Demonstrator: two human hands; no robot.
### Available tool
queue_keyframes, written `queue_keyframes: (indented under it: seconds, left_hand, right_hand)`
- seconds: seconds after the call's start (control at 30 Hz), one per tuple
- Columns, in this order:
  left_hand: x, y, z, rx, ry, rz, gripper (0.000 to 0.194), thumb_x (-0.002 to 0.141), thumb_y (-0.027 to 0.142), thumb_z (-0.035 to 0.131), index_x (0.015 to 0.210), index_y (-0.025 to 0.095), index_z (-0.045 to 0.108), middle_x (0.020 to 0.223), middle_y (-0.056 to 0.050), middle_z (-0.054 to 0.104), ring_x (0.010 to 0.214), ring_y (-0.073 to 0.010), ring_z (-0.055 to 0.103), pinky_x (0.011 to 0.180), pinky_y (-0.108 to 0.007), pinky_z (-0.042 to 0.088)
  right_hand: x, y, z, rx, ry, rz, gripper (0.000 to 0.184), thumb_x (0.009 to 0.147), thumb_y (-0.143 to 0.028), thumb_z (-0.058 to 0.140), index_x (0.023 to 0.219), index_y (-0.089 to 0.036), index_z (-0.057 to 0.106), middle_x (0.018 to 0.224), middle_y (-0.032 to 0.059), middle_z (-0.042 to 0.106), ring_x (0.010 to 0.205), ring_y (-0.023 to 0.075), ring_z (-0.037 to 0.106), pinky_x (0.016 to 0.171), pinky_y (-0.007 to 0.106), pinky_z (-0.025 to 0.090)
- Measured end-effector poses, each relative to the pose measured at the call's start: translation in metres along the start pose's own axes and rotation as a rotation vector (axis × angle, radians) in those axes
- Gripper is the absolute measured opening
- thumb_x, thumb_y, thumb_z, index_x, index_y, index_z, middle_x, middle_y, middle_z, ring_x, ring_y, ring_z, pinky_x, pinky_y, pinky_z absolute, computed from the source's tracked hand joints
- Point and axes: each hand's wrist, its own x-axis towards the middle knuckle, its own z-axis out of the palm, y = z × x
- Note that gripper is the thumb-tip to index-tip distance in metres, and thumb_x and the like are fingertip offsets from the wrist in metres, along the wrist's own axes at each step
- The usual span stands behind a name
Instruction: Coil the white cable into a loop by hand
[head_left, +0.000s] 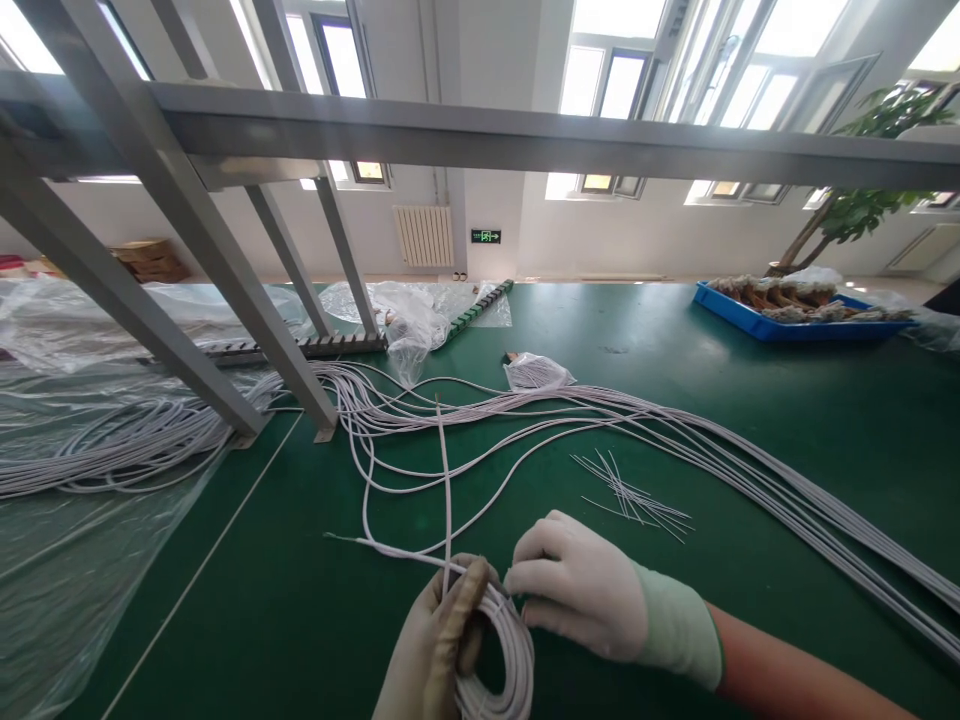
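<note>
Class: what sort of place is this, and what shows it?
Probably a cable workshop: the gloved left hand holds a coil, and long cables run across a green table.

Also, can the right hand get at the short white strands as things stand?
Probably yes: the strands lie just beyond the right hand, nothing visible between, though it is at the coil now.

White cable coil (519,650) held bottom centre, partly hidden, wound in rounded loops, one tail (444,470) running away from camera, second tail (375,545) leftward to thin tip.
</note>
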Motion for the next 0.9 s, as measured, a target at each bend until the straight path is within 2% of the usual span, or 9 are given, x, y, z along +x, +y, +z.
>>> queue_keyframes:
  seconds: [0.17,0.27,0.33,0.47,0.57,0.63,0.73,0.8,0.9]
  left_hand:
    - [0.019,-0.019,-0.006,0.008,-0.096,-0.08,0.021,0.084,0.038,0.078,0.091,0.021,0.068,0.072,-0.002,0.066,0.06,-0.0177,0.057,0.057,-0.028,0.045]
    - [0.029,-0.029,-0.008,-0.047,-0.092,-0.115,0.022,0.088,0.038,0.076,0.091,0.018,0.066,0.071,-0.001,0.066,0.058,-0.0145,0.055,0.057,-0.026,0.044]
    - [0.026,-0.029,-0.006,-0.028,-0.089,-0.075,0.031,0.084,0.047,0.079,0.09,0.019,0.066,0.068,0.002,0.061,0.057,-0.0136,0.05,0.055,-0.025,0.041]
    - [0.012,-0.024,0.002,0.25,-0.03,0.11,0.041,0.08,0.062,0.076,0.085,0.022,0.065,0.066,0.003,0.058,0.063,-0.0169,0.047,0.06,-0.028,0.042]
    - [0.009,-0.021,0.005,0.221,0.02,0.106,0.041,0.076,0.059,0.081,0.089,0.023,0.066,0.071,0.001,0.063,0.071,-0.0199,0.054,0.068,-0.03,0.048]
    - [0.011,-0.017,0.004,0.099,0.03,0.013,0.046,0.071,0.057,0.085,0.093,0.021,0.067,0.068,0.002,0.063,0.064,-0.0165,0.051,0.061,-0.026,0.045]
    - [0.014,-0.009,0.0,0.001,-0.004,-0.05,0.038,0.07,0.048,0.088,0.087,0.02,0.069,0.064,0.003,0.06,0.056,-0.0135,0.049,0.056,-0.024,0.043]
    - [0.015,-0.005,-0.002,-0.036,-0.054,-0.052,0.026,0.07,0.034,0.088,0.08,0.021,0.068,0.067,0.002,0.062,0.061,-0.0158,0.055,0.062,-0.027,0.048]
    - [0.02,-0.008,-0.005,0.002,-0.102,-0.116,0.021,0.072,0.027,0.085,0.08,0.022,0.066,0.071,-0.002,0.067,0.061,-0.0171,0.055,0.058,-0.027,0.044]
  right_hand:
    - [0.007,-0.003,-0.004,-0.266,-0.064,-0.203,0.028,0.11,-0.033,0.044,0.099,-0.017,0.064,0.096,0.0053,0.064,0.077,0.018,0.05,0.072,0.034,0.04]
    - [0.008,-0.013,-0.004,-0.292,-0.149,-0.147,0.027,0.106,-0.027,0.042,0.093,-0.015,0.063,0.087,0.0054,0.061,0.072,0.0184,0.045,0.073,0.036,0.041]
    - [0.008,-0.021,-0.003,-0.183,-0.156,0.039,0.028,0.105,-0.028,0.04,0.093,-0.015,0.062,0.088,0.0064,0.06,0.072,0.0186,0.046,0.075,0.036,0.043]
    - [0.014,-0.029,-0.003,0.305,-0.268,0.627,0.03,0.105,-0.035,0.043,0.083,-0.02,0.057,0.078,0.0002,0.056,0.069,0.0158,0.051,0.062,0.028,0.041]
    - [0.015,-0.023,-0.006,0.556,-0.303,0.77,0.03,0.102,-0.036,0.05,0.076,-0.02,0.056,0.071,-0.0031,0.051,0.063,0.0136,0.049,0.055,0.025,0.038]
    - [0.01,-0.017,-0.005,0.592,-0.173,0.698,0.028,0.103,-0.034,0.049,0.081,-0.019,0.059,0.072,-0.0025,0.054,0.063,0.0138,0.05,0.057,0.025,0.041]
    - [0.002,-0.006,-0.003,0.363,-0.006,0.339,0.021,0.102,-0.034,0.053,0.106,-0.018,0.066,0.092,0.004,0.062,0.079,0.018,0.056,0.07,0.03,0.047]
    - [-0.001,0.0,-0.003,0.147,-0.04,0.081,0.025,0.103,-0.037,0.055,0.117,-0.02,0.066,0.103,0.0079,0.063,0.086,0.0205,0.056,0.075,0.033,0.045]
    - [0.002,0.002,-0.007,-0.067,-0.125,-0.1,0.028,0.108,-0.037,0.046,0.109,-0.019,0.067,0.099,0.008,0.065,0.082,0.0198,0.054,0.074,0.034,0.04]
